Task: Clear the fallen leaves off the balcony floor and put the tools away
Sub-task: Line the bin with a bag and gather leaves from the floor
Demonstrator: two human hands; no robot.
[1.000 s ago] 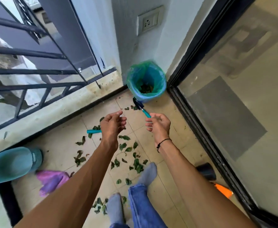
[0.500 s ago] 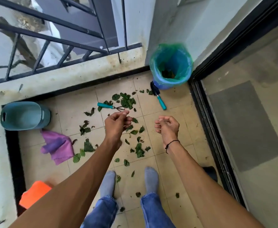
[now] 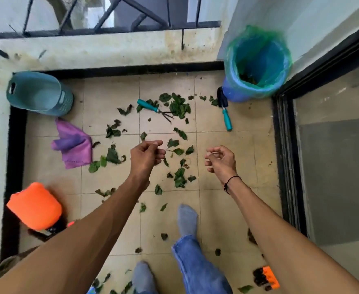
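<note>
Leaves (image 3: 178,107) lie all over the floor (image 3: 238,166), so most work is left. From the left: basket (image 3: 38,93), little rake (image 3: 153,107), little shovel (image 3: 224,111), then bin (image 3: 257,62) with some leaves inside. Left hand (image 3: 145,155) seems to pinch a twig; right hand (image 3: 220,159) is curled, maybe empty.

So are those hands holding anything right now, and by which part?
The left hand seems to pinch a thin twig by its bare end, small leaves trailing off it. The right hand is loosely curled; whether it holds anything cannot be told.
</note>
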